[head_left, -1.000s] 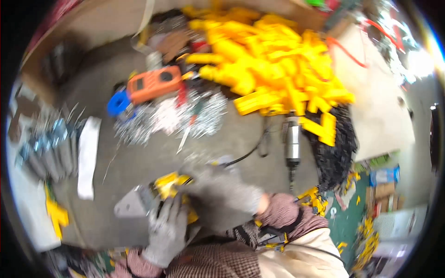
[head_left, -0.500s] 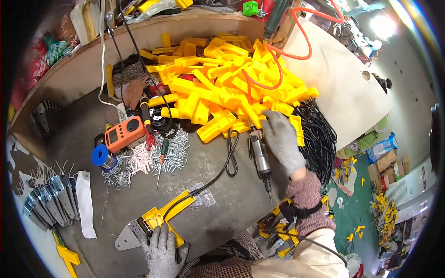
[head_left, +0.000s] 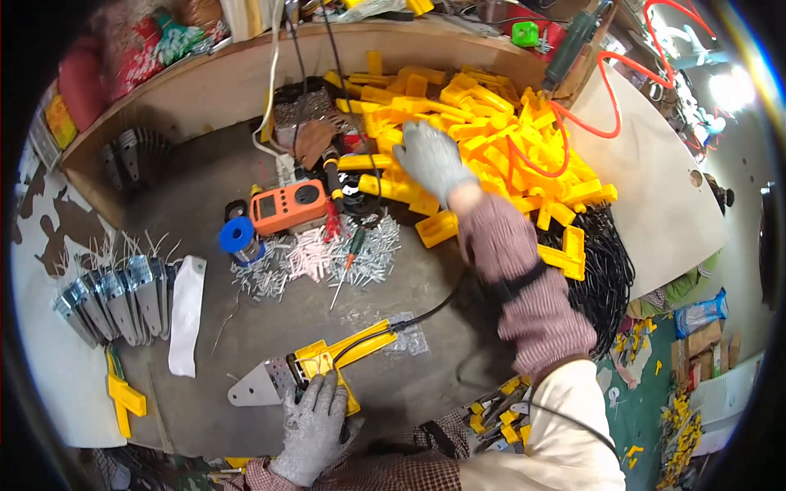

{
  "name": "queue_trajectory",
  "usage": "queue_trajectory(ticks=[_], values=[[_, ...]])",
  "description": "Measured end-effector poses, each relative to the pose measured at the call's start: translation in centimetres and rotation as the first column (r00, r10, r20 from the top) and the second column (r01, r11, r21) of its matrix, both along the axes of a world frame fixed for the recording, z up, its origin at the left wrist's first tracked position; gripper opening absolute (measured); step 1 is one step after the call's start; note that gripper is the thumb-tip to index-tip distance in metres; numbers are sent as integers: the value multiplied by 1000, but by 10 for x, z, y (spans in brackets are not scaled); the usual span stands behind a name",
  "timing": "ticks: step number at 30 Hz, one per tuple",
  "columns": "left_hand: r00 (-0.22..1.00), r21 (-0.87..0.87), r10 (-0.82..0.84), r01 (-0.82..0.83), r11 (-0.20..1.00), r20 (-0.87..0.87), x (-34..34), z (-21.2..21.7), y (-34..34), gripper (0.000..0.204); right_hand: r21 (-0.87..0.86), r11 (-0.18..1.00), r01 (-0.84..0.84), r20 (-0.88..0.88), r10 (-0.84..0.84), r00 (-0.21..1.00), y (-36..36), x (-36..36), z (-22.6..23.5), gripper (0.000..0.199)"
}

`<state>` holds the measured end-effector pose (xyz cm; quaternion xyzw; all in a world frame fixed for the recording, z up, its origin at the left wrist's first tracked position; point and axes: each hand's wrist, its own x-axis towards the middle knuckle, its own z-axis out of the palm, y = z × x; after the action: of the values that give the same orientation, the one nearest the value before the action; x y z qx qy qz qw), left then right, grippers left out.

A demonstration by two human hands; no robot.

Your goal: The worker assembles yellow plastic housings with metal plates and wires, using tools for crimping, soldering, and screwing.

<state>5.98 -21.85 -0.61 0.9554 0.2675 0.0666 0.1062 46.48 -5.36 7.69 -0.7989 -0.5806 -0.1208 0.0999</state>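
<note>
- Two gloved hands: left hand [head_left: 315,425], right hand [head_left: 427,158].
- One orange meter [head_left: 288,207].
- One blue tape roll [head_left: 238,237].
- One white strip [head_left: 187,314].
- Yellow plastic housings [head_left: 491,147]: many, uncounted.

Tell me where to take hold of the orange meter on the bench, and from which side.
Grip the orange meter across its two long edges, coming straight down from above. It lies flat, face up, and its long sides look free; the blue roll crowds its lower left corner and cables its right end.

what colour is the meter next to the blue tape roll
Orange with a dark dial, the meter beside the blue tape roll; clearest in the head view.
</note>
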Motion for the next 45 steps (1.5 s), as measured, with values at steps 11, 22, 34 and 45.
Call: queue_trajectory(ticks=[11,22,34,45], values=[[997,56,-47,43,997,64,-7,-13,6,55,-164,893,-420,193,446,874,-146,-75,11,64],[993,117,-94,86,989,68,-6,-20,5,54,708,662,245,-647,748,-152,-221,-82,-17,37],[996,62,-69,66,996,55,-4,-21,3,55,286,942,174,-943,244,227,-192,-174,-79,18],[987,150,-142,130,980,72,-6,-24,12,53,327,929,174,-943,310,122,-186,-164,-81,17]])
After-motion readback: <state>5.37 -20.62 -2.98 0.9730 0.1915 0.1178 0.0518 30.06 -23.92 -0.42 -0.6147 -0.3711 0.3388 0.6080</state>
